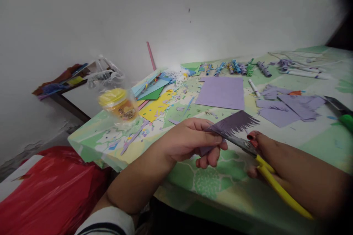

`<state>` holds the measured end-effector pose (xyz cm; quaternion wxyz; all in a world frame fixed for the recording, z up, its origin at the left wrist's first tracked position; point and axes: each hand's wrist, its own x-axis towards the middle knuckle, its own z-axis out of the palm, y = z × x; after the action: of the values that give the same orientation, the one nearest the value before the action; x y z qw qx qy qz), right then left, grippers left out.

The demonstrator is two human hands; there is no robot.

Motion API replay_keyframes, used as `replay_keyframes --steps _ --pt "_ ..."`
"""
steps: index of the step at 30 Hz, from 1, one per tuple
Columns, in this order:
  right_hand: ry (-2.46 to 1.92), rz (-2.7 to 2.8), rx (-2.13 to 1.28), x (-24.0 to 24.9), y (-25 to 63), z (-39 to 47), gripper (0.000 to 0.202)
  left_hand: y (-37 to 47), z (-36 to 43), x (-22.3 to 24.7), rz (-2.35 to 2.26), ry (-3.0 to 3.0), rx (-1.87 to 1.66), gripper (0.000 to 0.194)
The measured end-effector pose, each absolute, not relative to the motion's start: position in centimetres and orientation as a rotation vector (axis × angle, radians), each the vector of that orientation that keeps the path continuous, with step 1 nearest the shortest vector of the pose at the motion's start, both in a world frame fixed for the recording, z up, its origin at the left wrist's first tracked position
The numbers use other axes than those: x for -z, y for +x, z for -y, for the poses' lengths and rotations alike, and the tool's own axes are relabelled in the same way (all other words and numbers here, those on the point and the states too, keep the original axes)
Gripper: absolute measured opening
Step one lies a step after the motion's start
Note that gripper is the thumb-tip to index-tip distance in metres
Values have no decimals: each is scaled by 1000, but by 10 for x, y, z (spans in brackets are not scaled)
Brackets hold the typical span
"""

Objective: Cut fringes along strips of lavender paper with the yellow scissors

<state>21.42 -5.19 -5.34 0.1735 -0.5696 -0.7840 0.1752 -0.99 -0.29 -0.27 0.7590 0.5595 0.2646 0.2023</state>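
Note:
My left hand pinches a purple paper strip whose edge is cut into a fringe. Its fingers are closed on the paper, with a part of the paper showing below the thumb. In my right hand is a pair of scissors with yellow handles. The blades point left and lie just under the fringed edge. Something red covers the tip of a right finger or thumb. Beyond my hands a square purple sheet lies flat, and fringed purple pieces overlap to its right.
A green patterned tablecloth carries a yellow-lidded tub, coloured sheets, paper scraps, rolled paper pieces and white markers. A cutter lies far right. Red plastic is at lower left.

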Motion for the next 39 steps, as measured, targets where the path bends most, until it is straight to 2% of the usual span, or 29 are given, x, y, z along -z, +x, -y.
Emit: replay_keyframes --steps 3,6,10,12,14,19,24,28,33,39 --pt "-1660 2203 -597 46 214 51 38 -12 6 -2 -835 1625 -621 18" --pt "-1607 2179 -727 40 216 49 27 -12 8 -1 -943 2031 -925 19" --pt "-1515 2136 -820 36 218 47 23 -9 5 7 -910 1946 -1137 36" --pt "-1538 2095 -836 35 219 47 25 -7 4 10 -929 1867 -1138 37" --pt "-1555 2082 -823 32 220 46 26 -4 2 11 -883 1733 -1024 32" --pt "-1564 2093 -723 28 218 44 28 1 -4 13 -694 1323 -765 35" --pt "-1542 2124 -660 31 217 46 31 -2 -4 8 -789 1451 -1002 23" --pt "-1482 2157 -642 35 217 47 26 -4 2 3 -865 1537 -1199 24" --pt "-1462 2190 -593 35 214 50 26 -1 7 5 -844 1658 -1126 17" --pt "-1452 2181 -630 32 209 57 21 -1 11 4 -806 1832 -1074 23"
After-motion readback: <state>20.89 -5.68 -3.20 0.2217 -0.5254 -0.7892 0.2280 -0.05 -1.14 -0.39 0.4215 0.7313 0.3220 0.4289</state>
